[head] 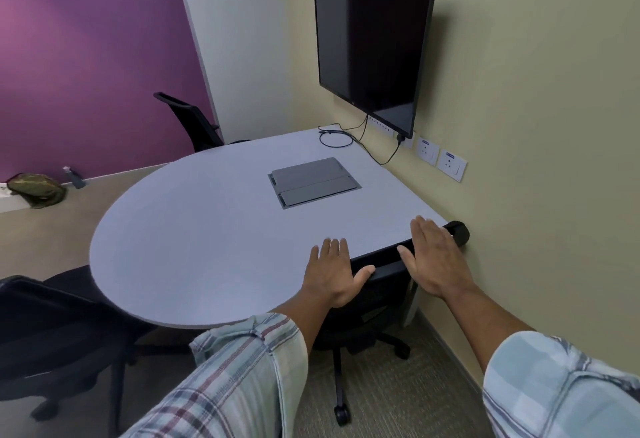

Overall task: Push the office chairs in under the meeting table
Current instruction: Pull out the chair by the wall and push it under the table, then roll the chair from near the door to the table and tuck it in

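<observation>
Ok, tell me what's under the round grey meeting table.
The black office chair near both hands sits partly under the round grey meeting table; its wheeled base shows, its seat is mostly covered.

A table (194,240) stands against the right wall, one chair (377,302) tucked under its near edge, another (59,330) at its left, a third (197,126) behind

Both hands (334,273) (434,262) flat, fingers (330,247) spread

Three black office chairs ring the grey meeting table (194,229): near (374,299) tucked, left (59,330), far (194,122).
</observation>
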`<state>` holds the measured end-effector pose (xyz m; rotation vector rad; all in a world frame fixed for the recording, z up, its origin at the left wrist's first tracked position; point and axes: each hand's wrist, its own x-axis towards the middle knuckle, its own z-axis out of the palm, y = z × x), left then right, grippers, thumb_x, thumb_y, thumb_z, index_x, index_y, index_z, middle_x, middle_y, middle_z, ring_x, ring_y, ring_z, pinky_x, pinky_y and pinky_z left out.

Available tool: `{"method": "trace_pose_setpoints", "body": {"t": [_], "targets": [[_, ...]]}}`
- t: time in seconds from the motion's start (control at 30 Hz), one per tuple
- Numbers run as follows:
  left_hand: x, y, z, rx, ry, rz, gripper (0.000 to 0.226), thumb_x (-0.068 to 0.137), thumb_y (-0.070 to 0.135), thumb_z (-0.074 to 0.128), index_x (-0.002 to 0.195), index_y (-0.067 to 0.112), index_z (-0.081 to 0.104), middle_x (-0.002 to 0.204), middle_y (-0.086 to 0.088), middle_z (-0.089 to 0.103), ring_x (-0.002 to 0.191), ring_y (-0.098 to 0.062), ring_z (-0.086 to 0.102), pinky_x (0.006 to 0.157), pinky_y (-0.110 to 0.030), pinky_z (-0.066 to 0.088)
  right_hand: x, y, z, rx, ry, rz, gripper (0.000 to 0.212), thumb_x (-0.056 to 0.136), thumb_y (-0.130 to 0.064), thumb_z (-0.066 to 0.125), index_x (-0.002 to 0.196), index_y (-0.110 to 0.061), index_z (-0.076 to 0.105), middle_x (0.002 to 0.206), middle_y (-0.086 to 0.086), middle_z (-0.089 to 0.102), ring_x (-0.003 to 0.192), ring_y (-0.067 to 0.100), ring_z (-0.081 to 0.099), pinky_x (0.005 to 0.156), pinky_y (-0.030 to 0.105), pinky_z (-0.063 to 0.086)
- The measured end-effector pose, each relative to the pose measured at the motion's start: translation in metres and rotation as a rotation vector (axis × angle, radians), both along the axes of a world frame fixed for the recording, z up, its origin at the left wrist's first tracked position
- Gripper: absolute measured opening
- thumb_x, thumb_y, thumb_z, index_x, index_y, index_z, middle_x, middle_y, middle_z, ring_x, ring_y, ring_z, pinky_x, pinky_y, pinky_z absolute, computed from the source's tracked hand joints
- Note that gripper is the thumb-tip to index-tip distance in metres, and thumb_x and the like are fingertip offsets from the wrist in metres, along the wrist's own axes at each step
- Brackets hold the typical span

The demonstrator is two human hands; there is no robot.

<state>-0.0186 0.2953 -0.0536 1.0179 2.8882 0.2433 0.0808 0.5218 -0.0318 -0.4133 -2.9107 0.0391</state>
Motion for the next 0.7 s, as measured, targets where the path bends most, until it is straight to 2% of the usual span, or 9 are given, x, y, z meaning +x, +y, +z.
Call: {"method": "trace_pose_setpoints", "body": {"t": [0.07, 0.17, 0.23, 0.33, 0.47, 0.57, 0.7], "targets": [[-0.002, -0.015, 0.003, 0.017, 0.041, -0.025, 0.101, 0.105, 0.080, 0.015, 0.174, 0.007, 0.005, 0.183, -0.015, 0.007, 0.170, -0.032, 0.001, 0.135, -0.050, -0.001, -0.001, -0.011, 0.010, -0.014, 0.045, -0.013, 0.073, 0.110, -0.052, 0.038, 0.162, -0.001, 0.031, 0.170, 0.022, 0.036, 0.158, 0.039, 0.032, 0.131, 0.056, 0.026], [-0.007, -0.045, 0.009, 0.043, 0.078, -0.033, 0.096, 0.107, 0.076, 0.014, 0.174, 0.009, -0.003, 0.184, -0.013, -0.004, 0.170, -0.029, -0.008, 0.134, -0.043, -0.008, -0.001, -0.030, 0.020, -0.034, 0.078, -0.028, 0.087, 0.104, -0.063, 0.017, 0.162, -0.001, 0.033, 0.169, 0.023, 0.037, 0.158, 0.040, 0.033, 0.130, 0.057, 0.027], [-0.012, -0.068, 0.015, 0.048, 0.110, -0.018, 0.097, 0.106, 0.078, 0.011, 0.173, 0.010, -0.007, 0.183, -0.011, -0.011, 0.169, -0.027, -0.013, 0.132, -0.041, -0.013, -0.005, -0.044, 0.023, -0.037, 0.082, -0.022, 0.096, 0.099, -0.068, 0.007, 0.166, -0.002, 0.025, 0.174, 0.021, 0.028, 0.162, 0.038, 0.025, 0.133, 0.055, 0.022], [-0.021, -0.101, 0.023, 0.028, 0.181, -0.015, 0.104, 0.098, 0.081, -0.005, 0.172, 0.009, -0.012, 0.181, -0.010, -0.020, 0.166, -0.026, -0.021, 0.130, -0.041, -0.020, -0.013, -0.067, 0.029, -0.056, 0.087, -0.019, 0.099, 0.097, -0.073, -0.001, 0.170, -0.006, 0.009, 0.179, 0.017, 0.012, 0.166, 0.033, 0.011, 0.135, 0.051, 0.012], [-0.034, -0.152, 0.033, 0.032, 0.277, -0.010, 0.105, 0.098, 0.082, -0.012, 0.171, 0.007, -0.013, 0.179, -0.013, -0.023, 0.164, -0.027, -0.028, 0.130, -0.042, -0.024, -0.028, -0.108, 0.038, -0.031, 0.166, 0.013, 0.095, 0.103, -0.071, 0.008, 0.169, -0.003, 0.012, 0.178, 0.021, 0.015, 0.165, 0.037, 0.016, 0.133, 0.054, 0.016], [-0.048, -0.195, 0.043, 0.071, 0.324, 0.024, 0.105, 0.100, 0.082, -0.007, 0.171, 0.006, -0.011, 0.179, -0.013, -0.021, 0.164, -0.026, -0.027, 0.132, -0.043, -0.022, -0.046, -0.148, 0.050, -0.032, 0.196, 0.043, 0.091, 0.105, -0.069, 0.015, 0.168, -0.002, 0.014, 0.177, 0.022, 0.019, 0.163, 0.040, 0.020, 0.132, 0.056, 0.020], [-0.064, -0.258, 0.060, 0.105, 0.387, 0.091, 0.103, 0.103, 0.081, -0.003, 0.171, 0.004, -0.007, 0.180, -0.014, -0.018, 0.166, -0.027, -0.023, 0.135, -0.046, -0.016, -0.071, -0.210, 0.062, -0.029, 0.219, 0.111, 0.090, 0.106, -0.069, 0.015, 0.168, -0.003, 0.012, 0.177, 0.021, 0.019, 0.163, 0.039, 0.020, 0.132, 0.057, 0.021]]}}
